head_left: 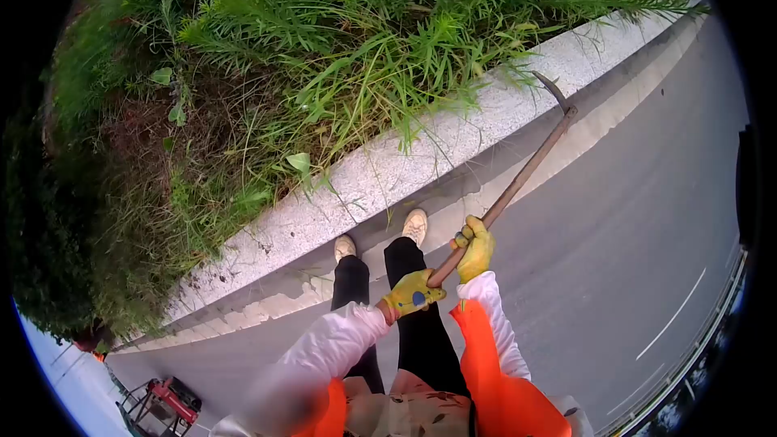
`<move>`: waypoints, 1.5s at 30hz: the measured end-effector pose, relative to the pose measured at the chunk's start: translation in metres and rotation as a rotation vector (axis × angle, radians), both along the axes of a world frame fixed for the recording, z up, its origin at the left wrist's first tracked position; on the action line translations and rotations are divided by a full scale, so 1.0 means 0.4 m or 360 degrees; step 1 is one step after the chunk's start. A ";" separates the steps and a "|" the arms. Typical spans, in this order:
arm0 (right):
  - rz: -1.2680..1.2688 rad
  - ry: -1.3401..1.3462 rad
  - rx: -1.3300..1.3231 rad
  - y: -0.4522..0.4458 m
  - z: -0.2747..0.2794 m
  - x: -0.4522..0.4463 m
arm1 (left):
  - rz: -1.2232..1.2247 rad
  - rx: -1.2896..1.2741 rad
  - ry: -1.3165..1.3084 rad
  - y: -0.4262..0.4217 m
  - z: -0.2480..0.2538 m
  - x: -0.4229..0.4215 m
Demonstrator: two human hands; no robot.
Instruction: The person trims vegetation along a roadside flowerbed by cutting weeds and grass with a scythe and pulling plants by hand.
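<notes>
A long-handled sickle (pixel 528 171) slants up to the right, its wooden shaft crossing in front of my legs. My left hand (pixel 410 294), in a yellow glove with a blue spot, is closed around the lower end of the shaft. Farther up the shaft, my right hand (pixel 477 251) in another yellow glove grips it too. The curved blade (pixel 553 89) is over the pale stone curb (pixel 380 171), close to the grass (pixel 441 57) that hangs over its edge. Whether the blade touches the curb I cannot tell.
My shoes (pixel 415 226) stand by the foot of the curb. Dense weeds (pixel 267 12) and dry stalks grow behind it. A grey road (pixel 631 194) stretches to the right, with a guardrail (pixel 716 324) at its far side. A red vehicle (pixel 174 400) is at the lower left.
</notes>
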State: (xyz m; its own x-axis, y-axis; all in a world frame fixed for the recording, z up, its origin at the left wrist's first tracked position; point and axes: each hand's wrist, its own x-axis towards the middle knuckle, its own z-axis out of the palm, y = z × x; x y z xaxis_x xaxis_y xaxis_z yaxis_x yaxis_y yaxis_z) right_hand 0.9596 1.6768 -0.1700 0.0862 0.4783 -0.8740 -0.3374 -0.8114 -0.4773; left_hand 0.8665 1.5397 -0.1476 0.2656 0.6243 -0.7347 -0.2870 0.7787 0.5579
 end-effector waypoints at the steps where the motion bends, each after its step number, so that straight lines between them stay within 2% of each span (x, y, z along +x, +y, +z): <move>1: -0.0003 -0.0010 0.0006 -0.010 0.005 0.002 | 0.0074 -0.0064 -0.0083 -0.012 0.006 0.008; 4: 0.0044 -0.0013 -0.0011 -0.032 0.025 0.001 | 0.0085 -0.0166 -0.0168 -0.045 -0.003 0.027; 9: 0.0202 -0.0056 -0.0016 -0.009 0.059 -0.001 | 0.0098 -0.0052 -0.0158 -0.026 0.012 0.056; 11: 0.0247 -0.0062 -0.0037 0.002 0.078 -0.012 | 0.0266 -0.0099 -0.0092 0.013 0.023 0.062; 13: 0.0267 -0.0072 0.0028 -0.003 0.109 -0.027 | 0.0146 -0.0009 0.0103 0.053 0.048 0.043; 15: 0.0431 -0.0101 0.0025 0.002 0.122 -0.052 | 0.0128 0.0215 0.0577 0.082 0.091 0.015; 16: 0.0555 0.0034 0.0025 0.014 0.134 -0.065 | 0.0110 0.0215 0.0802 0.039 0.040 0.033; 17: 0.0674 0.0174 0.0022 0.027 0.140 -0.072 | 0.0166 -0.0114 0.0558 0.082 0.120 -0.026; 18: 0.0840 0.0452 0.0041 0.030 0.102 -0.056 | 0.0262 -0.0052 0.0675 0.051 0.092 -0.042; 19: 0.0724 0.0558 0.0086 0.035 0.091 -0.066 | 0.0356 0.0003 0.0788 0.020 0.063 -0.052; 21: 0.0892 0.0550 0.0067 0.100 0.009 -0.061 | 0.0641 -0.0379 0.0677 0.070 0.141 -0.122; 23: 0.1530 -0.0151 0.0469 0.175 -0.137 -0.018 | 0.0883 -0.0418 0.0819 0.089 0.147 -0.150; 24: 0.1932 -0.0658 0.0804 0.260 -0.153 -0.006 | 0.1026 -0.0520 0.0817 0.112 0.151 -0.160; 25: 0.2147 -0.0992 0.0890 0.346 -0.189 0.008 | 0.1180 -0.0622 0.0817 0.145 0.154 -0.165; 26: 0.2280 -0.1179 0.1056 0.444 -0.221 0.022 | 0.1338 -0.0671 0.0843 0.183 0.153 -0.165; 27: 0.2476 -0.1598 0.1152 0.517 -0.318 0.051 | 0.1423 -0.0623 0.0858 0.220 0.148 -0.164; 28: 0.2448 -0.1698 0.1079 0.608 -0.373 0.057 | 0.1509 -0.0595 0.0920 0.243 0.122 -0.148; 30: 0.2452 -0.2057 0.1284 0.792 -0.423 0.038 | 0.1612 -0.0605 0.0995 0.279 0.095 -0.104; 31: 0.2612 -0.1955 0.1073 0.897 -0.400 0.001 | 0.1635 -0.0633 0.0999 0.300 0.088 -0.074; 32: 0.2689 -0.1957 0.1314 0.967 -0.421 -0.012 | 0.1697 -0.0649 0.1029 0.320 0.078 -0.037; 33: 0.2721 -0.1955 0.1310 1.024 -0.508 -0.030 | 0.1719 -0.0679 0.1019 0.339 0.073 -0.006; 34: 0.2764 -0.1467 0.1261 1.075 -0.634 -0.045 | 0.1732 -0.0665 0.0963 0.375 0.074 0.020; 36: 0.2956 -0.1220 0.1375 1.106 -0.640 -0.121 | 0.1766 -0.0692 0.0897 0.428 0.074 0.055; 37: 0.3130 -0.1448 0.1586 1.090 -0.556 -0.220 | 0.1753 -0.0739 0.0868 0.450 0.072 0.068; 38: 0.3095 -0.1283 0.1744 1.070 -0.560 -0.277 | 0.1745 -0.0772 0.0845 0.470 0.065 0.079; 40: 0.3652 -0.1131 0.1739 1.032 -0.598 -0.372 | 0.1791 -0.0793 0.0818 0.495 0.063 0.095; 41: 0.3498 -0.0994 0.2002 1.006 -0.614 -0.400 | 0.1806 -0.0792 0.0788 0.503 0.062 0.101; 43: 0.3590 -0.0672 0.1583 1.009 -0.635 -0.436 | 0.1845 -0.0784 0.0785 0.512 0.059 0.108; 45: 0.3041 -0.0853 0.1569 1.010 -0.710 -0.428 | 0.1890 -0.0839 0.0770 0.523 0.063 0.108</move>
